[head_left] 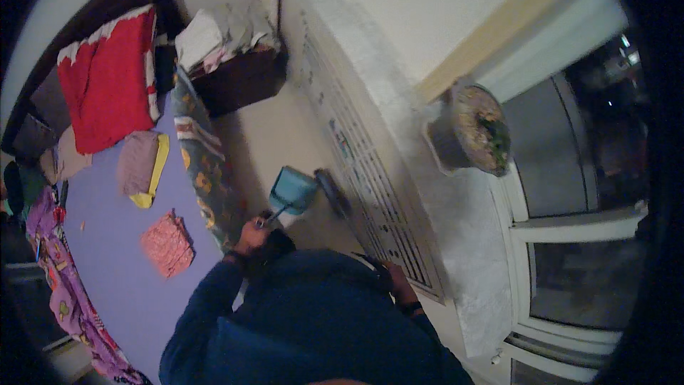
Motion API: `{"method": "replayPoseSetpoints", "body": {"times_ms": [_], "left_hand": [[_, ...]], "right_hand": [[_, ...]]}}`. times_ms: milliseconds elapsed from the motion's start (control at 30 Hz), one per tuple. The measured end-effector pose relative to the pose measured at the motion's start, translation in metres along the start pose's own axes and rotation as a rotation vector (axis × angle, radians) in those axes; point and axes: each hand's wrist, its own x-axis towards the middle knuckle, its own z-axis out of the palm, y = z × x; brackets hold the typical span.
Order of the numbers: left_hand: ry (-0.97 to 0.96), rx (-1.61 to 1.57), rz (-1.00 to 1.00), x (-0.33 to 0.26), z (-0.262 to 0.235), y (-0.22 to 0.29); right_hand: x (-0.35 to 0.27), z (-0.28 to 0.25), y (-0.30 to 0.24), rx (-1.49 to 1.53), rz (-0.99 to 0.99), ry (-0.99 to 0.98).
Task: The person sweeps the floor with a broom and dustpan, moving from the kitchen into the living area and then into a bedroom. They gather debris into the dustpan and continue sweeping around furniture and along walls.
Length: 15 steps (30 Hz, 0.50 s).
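My left hand (249, 235) is closed around the handle of a teal long-handled dustpan (293, 190), whose pan is low over the pale floor between the bed and the wall. Just right of the pan, against the slatted white panel, is the dark head of a broom (329, 191). Its thin stick slants back toward my right hand (400, 284), which is closed on it beside my body. My dark blue top hides part of the stick, and the right fingers show only partly.
On my left is a bed with a lilac sheet (121, 242), a red blanket (110, 78), pillows and a folded pink cloth (167, 244). A dark cabinet (239, 82) piled with cloths stands beyond the floor strip. A potted plant (474, 128) sits on the marble sill (470, 242) by the window.
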Motion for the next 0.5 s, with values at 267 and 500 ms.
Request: {"method": "replayPoseSetpoints", "body": {"times_ms": [267,500], "left_hand": [[-0.185,-0.040,-0.006,0.067,-0.038,-0.029],[-0.197,-0.207,-0.159,0.077,-0.060,-0.024]], "right_hand": [[0.022,0.033,-0.065,0.417,0.479,0.022],[0.026,0.039,-0.098,0.780,0.488,0.002]]}}
